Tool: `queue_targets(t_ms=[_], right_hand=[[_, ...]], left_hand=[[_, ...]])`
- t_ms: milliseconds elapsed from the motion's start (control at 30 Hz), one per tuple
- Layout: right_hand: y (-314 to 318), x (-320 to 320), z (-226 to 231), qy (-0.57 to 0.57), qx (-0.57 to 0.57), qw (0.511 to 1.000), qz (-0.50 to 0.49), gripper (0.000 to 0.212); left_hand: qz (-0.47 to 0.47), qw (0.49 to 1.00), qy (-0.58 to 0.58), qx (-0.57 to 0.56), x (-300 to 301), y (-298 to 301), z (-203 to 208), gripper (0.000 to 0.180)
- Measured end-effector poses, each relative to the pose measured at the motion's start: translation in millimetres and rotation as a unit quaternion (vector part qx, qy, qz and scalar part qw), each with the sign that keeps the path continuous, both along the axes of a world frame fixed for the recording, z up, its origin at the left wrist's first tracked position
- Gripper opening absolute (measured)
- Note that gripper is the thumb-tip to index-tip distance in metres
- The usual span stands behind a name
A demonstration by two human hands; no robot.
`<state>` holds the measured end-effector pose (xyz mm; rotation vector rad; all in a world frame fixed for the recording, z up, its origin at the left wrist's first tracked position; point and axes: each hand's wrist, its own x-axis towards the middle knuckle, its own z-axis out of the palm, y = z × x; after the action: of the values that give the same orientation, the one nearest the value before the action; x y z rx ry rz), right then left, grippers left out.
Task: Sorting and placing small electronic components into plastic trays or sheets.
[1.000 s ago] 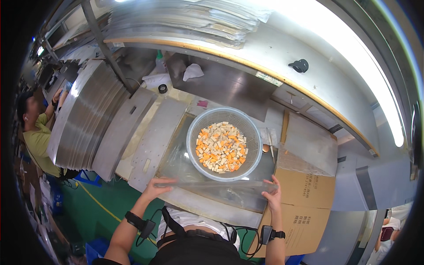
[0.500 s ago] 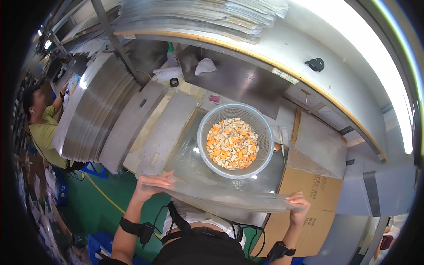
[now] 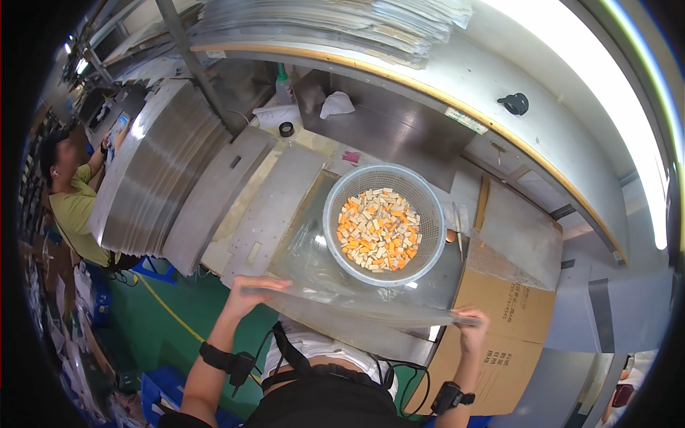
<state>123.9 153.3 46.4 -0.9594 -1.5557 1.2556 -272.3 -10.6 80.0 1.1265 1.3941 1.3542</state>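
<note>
- Grey counter [image 3: 292,246] is stretching out ahead of the left hand [image 3: 253,291] and the right hand [image 3: 471,324], with green floor [image 3: 160,314] showing to the left hand's left.
- The left hand is gripping one end of a translucent sheet [image 3: 357,305].
- The right hand is gripping its other end; the sheet is spanning the space between them.
- Ahead of both, a round grey basket [image 3: 432,221] is holding orange and cream pieces [image 3: 378,232].
- Brown cardboard [image 3: 510,307] is lying just right of the right hand.

Basket [image 3: 431,228] lies behind sheet [image 3: 371,308] — cardboard [image 3: 503,346] at right.
</note>
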Motion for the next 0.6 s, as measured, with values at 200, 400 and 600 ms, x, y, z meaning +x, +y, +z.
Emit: queue_targets(t_ms=[200,400,600], right_hand=[[-14,-4,-59,0.022,-0.209,0.976,-0.047,0.025],[-8,-6,-20,-0.121,-0.131,0.984,-0.007,0.031],[2,-28,30,-0.329,0.14,0.933,0.043,0.034]], left_hand=[[0.06,0.993,-0.003,-0.101,5,0,-46,0.021],[0.072,0.99,-0.022,-0.116,7,-7,-55,0.021],[0.051,0.993,-0.036,-0.096,4,-8,-58,0.024]])
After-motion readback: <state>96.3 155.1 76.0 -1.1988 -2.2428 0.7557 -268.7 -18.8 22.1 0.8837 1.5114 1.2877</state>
